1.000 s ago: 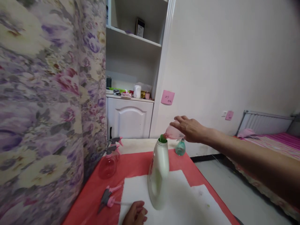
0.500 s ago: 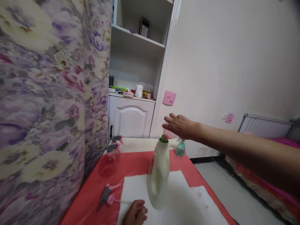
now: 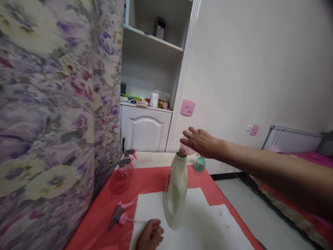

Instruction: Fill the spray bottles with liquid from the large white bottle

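Observation:
My right hand grips a pink see-through bottle, tipped with its neck at the mouth of a large pale plastic jug. Something green shows in the jug's mouth; the bottle and my fingers partly hide it. The jug stands upright on white paper. In front of it, my left hand rests with curled fingers, nothing visible in them. Left of that hand lies a loose grey and pink spray head, its thin tube reaching toward the fingers.
Pink spray bottles stand at the table's left edge, and a green spray bottle stands behind the jug to the right. A red cover lies on the table. A floral curtain hangs close on the left; a white cabinet is behind.
The pink bottle has shifted very slightly at the jug's mouth. Both hands stay nearly where they were, and the view has moved a little.

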`<state>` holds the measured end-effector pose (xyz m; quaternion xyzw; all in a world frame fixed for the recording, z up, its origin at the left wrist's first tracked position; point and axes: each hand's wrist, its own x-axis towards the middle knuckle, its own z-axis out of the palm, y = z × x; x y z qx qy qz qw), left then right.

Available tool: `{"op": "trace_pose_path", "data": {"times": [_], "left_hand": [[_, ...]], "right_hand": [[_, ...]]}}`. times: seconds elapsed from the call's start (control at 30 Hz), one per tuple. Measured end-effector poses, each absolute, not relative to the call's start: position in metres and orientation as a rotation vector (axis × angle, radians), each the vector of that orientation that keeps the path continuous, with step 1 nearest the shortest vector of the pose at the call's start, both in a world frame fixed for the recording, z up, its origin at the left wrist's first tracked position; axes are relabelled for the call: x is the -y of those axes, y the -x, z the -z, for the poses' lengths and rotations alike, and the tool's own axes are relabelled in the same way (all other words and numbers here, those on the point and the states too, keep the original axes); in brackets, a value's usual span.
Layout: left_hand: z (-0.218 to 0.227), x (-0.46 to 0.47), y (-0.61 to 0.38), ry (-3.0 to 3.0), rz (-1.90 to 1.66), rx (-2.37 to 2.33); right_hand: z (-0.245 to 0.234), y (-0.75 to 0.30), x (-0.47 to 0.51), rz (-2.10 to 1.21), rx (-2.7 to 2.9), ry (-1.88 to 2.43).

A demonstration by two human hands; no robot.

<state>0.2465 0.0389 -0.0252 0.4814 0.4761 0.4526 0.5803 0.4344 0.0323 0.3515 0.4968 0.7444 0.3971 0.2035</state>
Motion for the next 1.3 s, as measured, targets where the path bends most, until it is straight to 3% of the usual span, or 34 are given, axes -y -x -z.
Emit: {"op": "trace_pose_path", "data": {"times": [0.6,0.8,0.87,0.93,1.07,1.13,1.2,1.3], "left_hand": [[0.003,-0.039,-0.238,-1.136,-0.978,-1.099],[0.003,-0.040,-0.237,-1.133,-0.997,-1.093],[0.004,-0.041,-0.236,-1.132,-1.014,-1.079],[0.005,-0.044,-0.234,-1.129,-1.020,-1.082],[0.006,-0.045,-0.232,-1.154,-1.039,-1.085],[0.004,-0.042,-0.235,-1.212,-1.041,-1.048],[0.000,-0.036,-0.242,-1.317,-1.003,-1.006],[-0.007,-0.020,-0.261,-1.529,-0.910,-0.916]], "right_hand": [[-0.335,-0.468,-0.030,-1.054,-2.208,-1.576],[-0.320,-0.495,-0.021,-0.806,-2.393,-1.865],[-0.304,-0.513,-0.013,-0.543,-2.583,-2.152],[-0.275,-0.532,0.000,0.109,-2.771,-2.561],[-0.170,-0.551,0.040,0.682,-2.761,-2.758],[-0.103,-0.545,0.061,1.507,-2.655,-2.991],[-0.043,-0.530,0.077,2.074,-2.450,-3.105],[0.011,-0.503,0.090,2.315,-2.439,-3.092]]}}
